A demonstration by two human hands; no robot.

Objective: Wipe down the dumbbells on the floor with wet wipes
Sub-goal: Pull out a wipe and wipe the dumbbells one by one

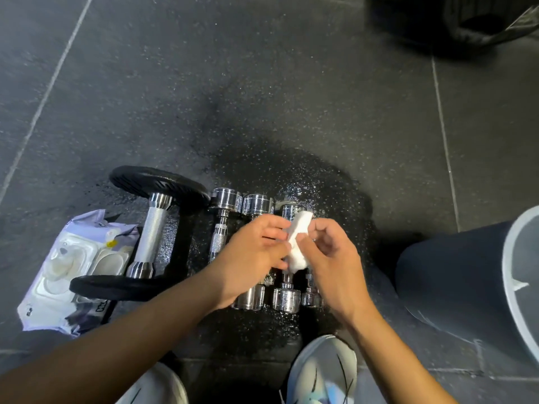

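Several small chrome dumbbells [226,217] lie side by side on the dark speckled floor, partly hidden under my hands. A larger dumbbell [150,233] with black plates and a chrome handle lies to their left. Above the small ones, my left hand [252,253] and my right hand [329,258] both pinch a folded white wet wipe [297,243] between them. The wipes pack [73,266], white and lilac with its lid open, rests on the floor at the far left.
The floor around the small dumbbells looks wet and shiny [315,182]. A grey bin [522,281] stands at the right edge. My white shoes [323,371] are at the bottom. A black bag [455,18] sits at the top right.
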